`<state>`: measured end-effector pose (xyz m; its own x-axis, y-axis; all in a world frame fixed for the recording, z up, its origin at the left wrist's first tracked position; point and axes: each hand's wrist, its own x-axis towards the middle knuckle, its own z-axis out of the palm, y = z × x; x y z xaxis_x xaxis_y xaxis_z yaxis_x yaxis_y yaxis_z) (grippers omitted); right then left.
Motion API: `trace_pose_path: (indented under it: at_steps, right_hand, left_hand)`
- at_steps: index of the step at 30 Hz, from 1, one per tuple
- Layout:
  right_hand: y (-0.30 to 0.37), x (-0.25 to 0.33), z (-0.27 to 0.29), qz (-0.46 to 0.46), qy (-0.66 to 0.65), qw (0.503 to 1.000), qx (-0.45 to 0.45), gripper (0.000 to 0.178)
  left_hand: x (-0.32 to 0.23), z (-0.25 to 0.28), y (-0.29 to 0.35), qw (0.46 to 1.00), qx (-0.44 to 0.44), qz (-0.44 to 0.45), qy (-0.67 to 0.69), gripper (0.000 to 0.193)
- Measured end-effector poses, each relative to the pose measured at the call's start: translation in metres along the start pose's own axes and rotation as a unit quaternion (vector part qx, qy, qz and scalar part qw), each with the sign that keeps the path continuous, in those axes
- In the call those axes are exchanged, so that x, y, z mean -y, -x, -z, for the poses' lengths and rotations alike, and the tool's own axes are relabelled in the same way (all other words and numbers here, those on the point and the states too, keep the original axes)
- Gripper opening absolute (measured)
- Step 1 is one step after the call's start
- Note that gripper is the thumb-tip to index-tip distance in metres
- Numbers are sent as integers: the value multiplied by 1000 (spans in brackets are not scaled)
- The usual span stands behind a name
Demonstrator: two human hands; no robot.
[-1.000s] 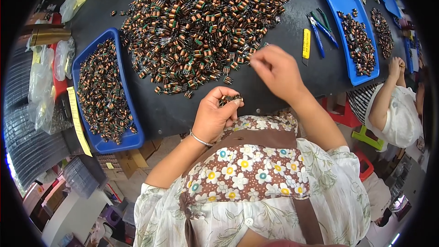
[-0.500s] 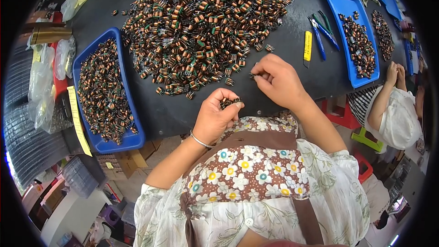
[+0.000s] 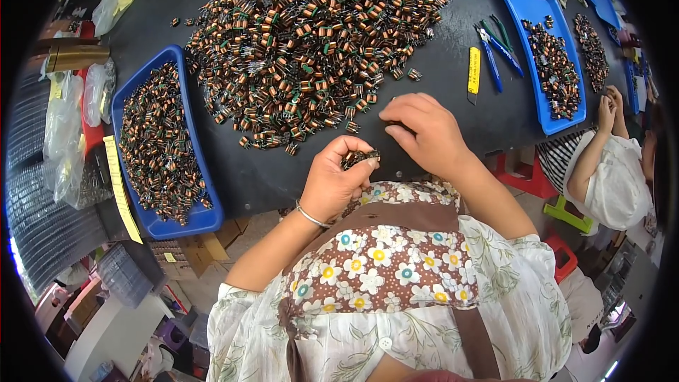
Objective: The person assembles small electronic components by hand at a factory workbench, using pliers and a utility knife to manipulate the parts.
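Note:
A big heap of small copper-wound coils (image 3: 311, 42) covers the middle of the dark table (image 3: 445, 56). My left hand (image 3: 338, 178) is cupped at the table's near edge, closed around a small bunch of coils (image 3: 359, 158) that shows above the fingers. My right hand (image 3: 423, 131) rests knuckles-up on the table just right of it, fingertips pinched together near the heap's near edge; whatever they pinch is hidden. A bracelet circles my left wrist.
A blue tray (image 3: 185, 138) full of coils lies at the left, another blue tray (image 3: 527, 7) with coils at the right. A yellow knife (image 3: 474, 71) and blue-handled cutters (image 3: 491, 46) lie between. A seated person (image 3: 608, 163) works at the right. Plastic bags sit far left.
My right hand has drawn back from the heap toward my left hand and now sits lower and closer to me. The left hand has stayed in place with its bunch.

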<state>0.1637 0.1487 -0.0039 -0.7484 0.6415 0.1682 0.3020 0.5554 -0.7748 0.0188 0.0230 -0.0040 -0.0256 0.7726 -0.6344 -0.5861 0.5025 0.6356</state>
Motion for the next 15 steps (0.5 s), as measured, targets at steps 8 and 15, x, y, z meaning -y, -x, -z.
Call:
trace_pose_path:
  at_steps: [8, 15]
  right_hand:
    - [4, 5, -2, -40, 22, 996, 77, 20]
    - [14, 13, -3, -219, -389, 888, 109, 16]
  left_hand:
    - [0, 0, 2, 1000, -24, -13, -10, 15]
    - [1, 3, -1, 1000, -11, -8, -1, 16]
